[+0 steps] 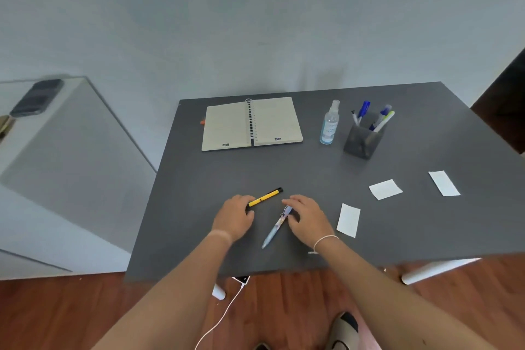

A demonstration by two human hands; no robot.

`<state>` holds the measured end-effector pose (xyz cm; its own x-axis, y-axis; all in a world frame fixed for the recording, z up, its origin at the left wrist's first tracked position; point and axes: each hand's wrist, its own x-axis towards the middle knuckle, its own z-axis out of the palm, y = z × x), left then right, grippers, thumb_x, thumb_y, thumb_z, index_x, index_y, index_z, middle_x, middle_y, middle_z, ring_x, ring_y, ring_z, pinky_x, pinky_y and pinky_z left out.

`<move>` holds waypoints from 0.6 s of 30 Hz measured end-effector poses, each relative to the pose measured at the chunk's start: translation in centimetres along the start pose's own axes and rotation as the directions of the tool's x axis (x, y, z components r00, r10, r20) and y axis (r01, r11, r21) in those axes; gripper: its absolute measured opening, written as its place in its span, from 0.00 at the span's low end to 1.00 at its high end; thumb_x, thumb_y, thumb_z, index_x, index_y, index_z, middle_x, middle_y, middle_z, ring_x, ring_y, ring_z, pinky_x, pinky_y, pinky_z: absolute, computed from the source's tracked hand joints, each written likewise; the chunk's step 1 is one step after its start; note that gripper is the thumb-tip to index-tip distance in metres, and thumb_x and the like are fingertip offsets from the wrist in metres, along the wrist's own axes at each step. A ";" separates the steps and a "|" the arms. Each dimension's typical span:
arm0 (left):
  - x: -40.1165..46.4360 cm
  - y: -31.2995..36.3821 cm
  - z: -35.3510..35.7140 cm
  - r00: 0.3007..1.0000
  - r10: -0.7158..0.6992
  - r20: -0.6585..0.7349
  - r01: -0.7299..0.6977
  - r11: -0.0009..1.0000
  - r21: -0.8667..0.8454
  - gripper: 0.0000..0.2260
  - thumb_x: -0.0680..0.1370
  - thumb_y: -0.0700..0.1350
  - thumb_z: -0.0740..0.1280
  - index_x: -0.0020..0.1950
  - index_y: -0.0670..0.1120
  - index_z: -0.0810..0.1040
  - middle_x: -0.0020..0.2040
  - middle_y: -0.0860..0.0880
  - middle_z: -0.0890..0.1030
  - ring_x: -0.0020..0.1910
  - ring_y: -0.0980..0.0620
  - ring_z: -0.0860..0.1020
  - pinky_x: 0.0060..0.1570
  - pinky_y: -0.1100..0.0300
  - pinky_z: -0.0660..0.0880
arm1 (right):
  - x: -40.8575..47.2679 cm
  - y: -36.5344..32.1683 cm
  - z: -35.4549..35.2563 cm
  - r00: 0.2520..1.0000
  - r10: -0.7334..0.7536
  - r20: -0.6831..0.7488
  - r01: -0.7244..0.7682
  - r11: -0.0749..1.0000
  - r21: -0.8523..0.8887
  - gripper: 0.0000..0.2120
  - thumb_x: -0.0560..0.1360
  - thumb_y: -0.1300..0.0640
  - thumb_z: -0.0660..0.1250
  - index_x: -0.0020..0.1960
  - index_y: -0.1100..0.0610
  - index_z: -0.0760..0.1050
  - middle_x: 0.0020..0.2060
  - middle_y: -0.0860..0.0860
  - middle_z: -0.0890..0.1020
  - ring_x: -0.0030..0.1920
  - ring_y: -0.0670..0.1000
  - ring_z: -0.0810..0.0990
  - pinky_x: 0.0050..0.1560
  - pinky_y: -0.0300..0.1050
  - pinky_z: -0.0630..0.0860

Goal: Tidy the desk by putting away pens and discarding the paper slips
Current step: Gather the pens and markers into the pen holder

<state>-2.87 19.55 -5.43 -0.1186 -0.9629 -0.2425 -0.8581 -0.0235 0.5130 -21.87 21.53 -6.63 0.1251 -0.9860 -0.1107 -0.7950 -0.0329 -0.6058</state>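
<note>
I log a grey desk [426, 224]. Open notebook [251, 124] at its far side; pen holder [362, 141] right of the notebook. My left hand [234, 216] curls its fingers onto the yellow pen [265, 196]'s near end. My right hand [305, 217] pinches the blue pen [277, 227]'s far end. Three paper slips [348, 220] lie right of that hand.

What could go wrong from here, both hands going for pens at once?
1. The blue pen lies near the desk's front edge; a nudge from the right hand could roll it off.
2. The pen holder already holds several pens and stands close to the spray bottle; dropping pens in carelessly might tip the bottle.
3. The left hand meets only one end of the yellow pen; it may pivot away.
</note>
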 end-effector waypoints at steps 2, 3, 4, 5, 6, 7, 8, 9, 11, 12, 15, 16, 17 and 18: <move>0.5 0.4 0.3 0.999 0.027 0.017 -0.028 0.999 0.041 0.17 0.77 0.43 0.60 0.66 0.48 0.72 0.63 0.46 0.75 0.63 0.46 0.72 0.63 0.51 0.70 | 0.1 0.2 0.1 0.999 -0.031 0.030 0.032 0.998 -0.046 0.19 0.75 0.63 0.58 0.66 0.53 0.72 0.67 0.52 0.72 0.69 0.53 0.66 0.71 0.45 0.62; 0.7 0.5 0.4 0.999 0.037 0.019 -0.038 0.997 0.063 0.17 0.77 0.43 0.60 0.66 0.48 0.72 0.63 0.46 0.75 0.63 0.46 0.72 0.62 0.51 0.70 | 0.2 0.3 0.1 0.998 -0.046 0.039 0.048 0.997 -0.064 0.20 0.75 0.63 0.57 0.66 0.54 0.72 0.67 0.53 0.71 0.69 0.54 0.66 0.71 0.46 0.63; 0.9 0.7 0.6 0.999 0.044 0.016 -0.045 0.995 0.086 0.17 0.77 0.43 0.60 0.66 0.48 0.72 0.63 0.46 0.75 0.63 0.45 0.72 0.62 0.50 0.70 | 0.3 0.4 0.1 0.997 -0.057 0.044 0.060 0.995 -0.080 0.20 0.75 0.64 0.57 0.66 0.54 0.72 0.67 0.53 0.71 0.68 0.55 0.66 0.70 0.47 0.63; 1.0 0.8 0.8 0.999 0.047 0.011 -0.048 0.993 0.107 0.17 0.77 0.42 0.60 0.66 0.48 0.72 0.63 0.46 0.75 0.63 0.44 0.72 0.62 0.50 0.70 | 0.4 0.5 0.1 0.997 -0.066 0.049 0.070 0.993 -0.099 0.20 0.76 0.64 0.57 0.66 0.53 0.72 0.67 0.53 0.72 0.68 0.55 0.67 0.69 0.47 0.64; 1.2 0.9 0.9 0.999 0.046 0.006 -0.047 0.991 0.127 0.17 0.77 0.42 0.60 0.66 0.48 0.72 0.63 0.45 0.75 0.62 0.44 0.71 0.61 0.51 0.70 | 0.5 0.6 0.2 0.996 -0.070 0.054 0.076 0.990 -0.122 0.20 0.76 0.64 0.56 0.66 0.53 0.71 0.67 0.53 0.72 0.67 0.55 0.67 0.68 0.47 0.65; 1.2 1.0 1.0 0.999 0.043 0.000 -0.042 0.988 0.147 0.16 0.77 0.42 0.59 0.65 0.48 0.72 0.62 0.45 0.75 0.62 0.44 0.71 0.60 0.51 0.71 | 0.7 0.7 0.2 0.996 -0.073 0.056 0.081 0.986 -0.148 0.20 0.76 0.63 0.56 0.66 0.53 0.71 0.66 0.53 0.72 0.66 0.55 0.68 0.66 0.47 0.66; 1.2 1.0 1.1 0.999 0.037 -0.003 -0.036 0.986 0.162 0.16 0.78 0.42 0.59 0.65 0.48 0.73 0.61 0.45 0.75 0.61 0.43 0.71 0.59 0.51 0.71 | 0.8 0.7 0.2 0.996 -0.074 0.054 0.082 0.982 -0.171 0.19 0.76 0.62 0.57 0.66 0.53 0.72 0.65 0.53 0.72 0.65 0.55 0.69 0.64 0.47 0.67; 1.3 1.1 1.1 1.000 0.030 -0.006 -0.028 0.985 0.169 0.16 0.78 0.42 0.59 0.65 0.48 0.73 0.60 0.45 0.75 0.60 0.43 0.71 0.59 0.51 0.71 | 0.9 0.9 0.2 0.996 -0.074 0.051 0.083 0.978 -0.189 0.19 0.76 0.62 0.57 0.65 0.53 0.72 0.63 0.54 0.73 0.63 0.56 0.69 0.62 0.48 0.68; 1.4 1.1 1.4 1.000 0.010 -0.006 -0.009 0.986 0.164 0.15 0.78 0.41 0.59 0.64 0.47 0.73 0.59 0.44 0.75 0.60 0.43 0.71 0.58 0.50 0.71 | 1.1 1.1 0.2 0.996 -0.075 0.047 0.084 0.973 -0.213 0.16 0.76 0.60 0.58 0.63 0.55 0.74 0.60 0.56 0.74 0.60 0.58 0.71 0.59 0.48 0.69; 1.5 1.0 1.5 1.000 -0.003 -0.004 0.003 0.988 0.158 0.15 0.78 0.41 0.59 0.64 0.47 0.74 0.58 0.43 0.75 0.59 0.43 0.72 0.58 0.50 0.71 | 1.2 1.3 0.2 0.996 -0.073 0.044 0.081 0.972 -0.221 0.15 0.76 0.60 0.59 0.61 0.56 0.75 0.58 0.57 0.74 0.59 0.58 0.71 0.58 0.49 0.69; 1.7 1.0 1.8 0.999 -0.041 0.000 0.041 0.990 0.131 0.15 0.77 0.39 0.58 0.62 0.46 0.76 0.56 0.42 0.74 0.56 0.42 0.73 0.55 0.50 0.72 | 1.5 1.6 -0.1 0.995 -0.069 0.066 0.083 0.967 -0.243 0.12 0.77 0.59 0.59 0.58 0.57 0.75 0.57 0.56 0.74 0.58 0.58 0.71 0.56 0.48 0.68; 1.8 1.0 1.8 0.999 -0.053 -0.002 0.053 0.991 0.121 0.15 0.77 0.38 0.58 0.61 0.45 0.76 0.55 0.42 0.74 0.55 0.42 0.73 0.55 0.50 0.72 | 1.6 1.7 -0.3 0.994 -0.070 0.084 0.089 0.966 -0.243 0.11 0.77 0.58 0.59 0.57 0.57 0.74 0.57 0.56 0.73 0.58 0.58 0.71 0.56 0.48 0.68; 1.9 1.2 1.8 0.998 -0.065 -0.005 0.065 0.992 0.110 0.14 0.77 0.38 0.57 0.59 0.45 0.77 0.54 0.41 0.74 0.54 0.42 0.73 0.54 0.50 0.72 | 1.8 1.8 -0.7 0.992 -0.070 0.102 0.093 0.967 -0.237 0.11 0.77 0.59 0.58 0.57 0.57 0.74 0.57 0.55 0.73 0.58 0.57 0.70 0.57 0.47 0.68; 2.1 1.3 1.8 0.997 -0.076 -0.006 0.076 0.992 0.098 0.14 0.77 0.38 0.57 0.59 0.44 0.77 0.54 0.41 0.74 0.54 0.42 0.73 0.54 0.50 0.72 | 1.9 2.0 -1.1 0.991 -0.065 0.121 0.091 0.971 -0.219 0.11 0.77 0.59 0.58 0.57 0.57 0.74 0.57 0.55 0.73 0.58 0.57 0.70 0.57 0.47 0.68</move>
<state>-5.13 18.00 -6.73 -0.0504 -0.9598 -0.2761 -0.9096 -0.0700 0.4096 -23.88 19.38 -7.15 0.2476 -0.9547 -0.1652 -0.8911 -0.1575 -0.4256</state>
